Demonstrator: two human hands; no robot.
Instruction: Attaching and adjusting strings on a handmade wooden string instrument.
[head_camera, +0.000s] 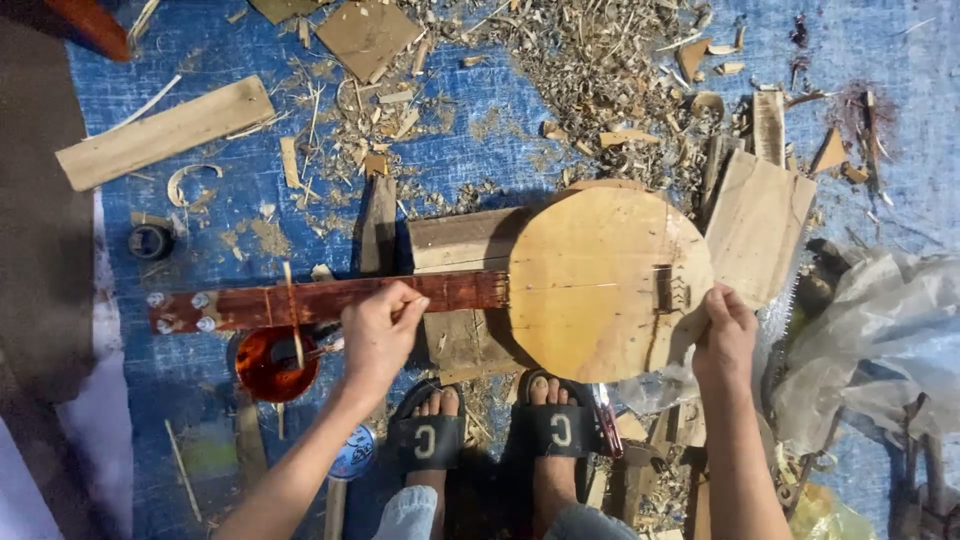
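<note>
Instrument: a handmade wooden string instrument (560, 285) is lying across the middle of the frame, resting on a wooden block (462, 245), with its round pale body (600, 280) to the right of centre and its long neck (340, 300) reaching left.
Neck: it is showing a wet red-brown coat along its length, ending at the left in a head with metal tuning pegs (180, 312).
Left hand: the left hand (380, 335) is sitting at the lower edge of the neck, just left of centre, with the fingers pinched together on a small thing that is too hidden to name; it is touching the neck.
Right hand: the right hand (725, 335) is gripping the right rim of the round body, fingers curled over the edge, right of centre.
Hands together: the two hands are staying well apart, one on each end of the instrument.
Bowl: a small round bowl of red-brown liquid (272, 365) is sitting just below the neck, lower left of the left hand, with a thin stick (292, 315) leaning in it.
Feet: two feet in black sandals (495, 430) are standing at the bottom centre, just below the body.
Ground: a blue tarp (200, 220) is covering the floor, with wood shavings (590, 70) heaped at the upper centre.
Plank: a pale plank (165, 132) is lying tilted at the upper left.
Plastic: a crumpled clear plastic sheet (880, 330) is lying at the right edge.
</note>
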